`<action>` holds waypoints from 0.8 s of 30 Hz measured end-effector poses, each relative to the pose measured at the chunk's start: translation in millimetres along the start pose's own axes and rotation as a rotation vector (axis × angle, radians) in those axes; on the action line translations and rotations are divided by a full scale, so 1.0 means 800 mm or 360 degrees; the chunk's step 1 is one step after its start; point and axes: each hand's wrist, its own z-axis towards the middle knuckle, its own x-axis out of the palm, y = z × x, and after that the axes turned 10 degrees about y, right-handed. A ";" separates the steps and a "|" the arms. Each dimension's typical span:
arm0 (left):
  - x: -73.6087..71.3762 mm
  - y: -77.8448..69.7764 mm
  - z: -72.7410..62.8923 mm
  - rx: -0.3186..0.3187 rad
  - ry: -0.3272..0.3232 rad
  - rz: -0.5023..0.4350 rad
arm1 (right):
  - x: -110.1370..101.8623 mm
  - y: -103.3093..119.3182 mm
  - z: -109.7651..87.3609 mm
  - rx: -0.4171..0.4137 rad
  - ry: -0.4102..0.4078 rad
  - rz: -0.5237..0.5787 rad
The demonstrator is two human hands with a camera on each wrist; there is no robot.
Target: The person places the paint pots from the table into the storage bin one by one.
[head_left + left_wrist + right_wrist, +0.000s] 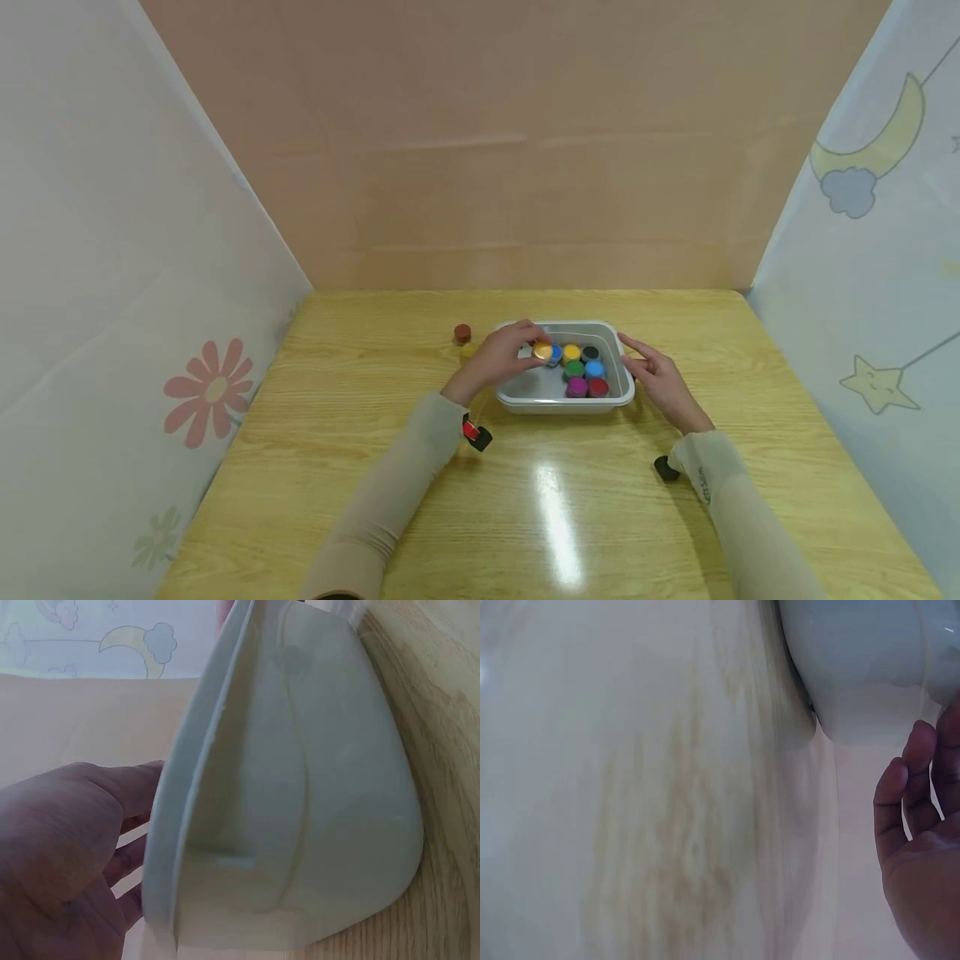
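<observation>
My left hand (498,357) pinches a small paint pot with an orange-yellow lid (542,351) above the left part of a white plastic tub (532,408). Inside the tub, several similar pots are grouped toward the right, among them a green one (574,369), a purple one (577,387) and a red one (597,387). At the tub's right end, my right hand (662,385) holds the rim between thumb and fingers. The left wrist view has the tub's wall (352,780) hiding the pot and fingertips. Slightly bent fingers (891,802) show beside the tub in the right wrist view.
On the wooden table (375,367), a brown-red pot (462,333) stands left of the tub. A yellow pot (468,350) near it is partly covered by my left hand. Upright panels border the table at the back and both sides.
</observation>
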 end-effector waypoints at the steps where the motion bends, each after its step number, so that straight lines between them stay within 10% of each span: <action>1: 0.002 0.000 0.002 0.0011 0.0001 0.0034 | 0.000 0.000 0.000 0.0005 0.0001 0.0000; 24: 0.033 -0.003 0.042 -0.0131 0.0257 0.0277 | 0.001 -0.001 0.001 0.0009 -0.0001 0.0012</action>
